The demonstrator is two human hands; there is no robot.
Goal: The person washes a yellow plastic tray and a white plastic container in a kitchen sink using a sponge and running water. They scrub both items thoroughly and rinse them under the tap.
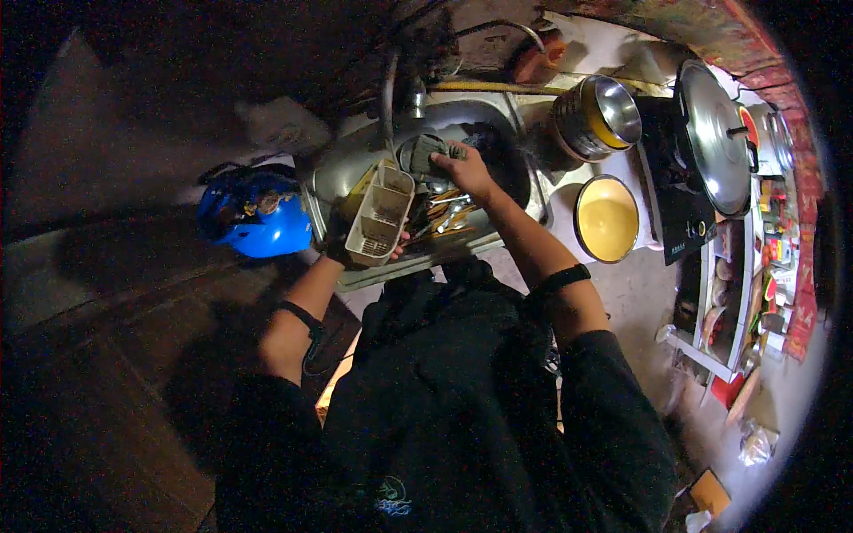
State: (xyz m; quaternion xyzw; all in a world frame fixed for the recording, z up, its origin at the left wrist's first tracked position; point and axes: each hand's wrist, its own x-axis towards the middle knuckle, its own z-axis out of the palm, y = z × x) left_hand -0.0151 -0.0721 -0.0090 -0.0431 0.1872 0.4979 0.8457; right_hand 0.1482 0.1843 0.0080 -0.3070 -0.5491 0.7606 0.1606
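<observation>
Over the metal sink (336, 156), my left hand (400, 248) holds a pale plastic cutlery caddy (382, 213) with divided compartments and a slotted end; most of the hand is behind it. My right hand (466, 170) grips a dark greyish-green cloth (428, 156) beside the caddy's far end. Chopsticks and metal spoons (450, 212) lie in a loose pile in the sink, just right of the caddy. A curved faucet spout (390, 100) comes down close to the caddy's far end.
Left of the sink stands a blue bag or bin liner (273, 226) with scraps on top. To the right are stacked metal bowls (616, 110), a yellow bowl (606, 218) and a lidded wok (716, 140) on a black cooktop (690, 233). A shelf (706, 360) stands farther right.
</observation>
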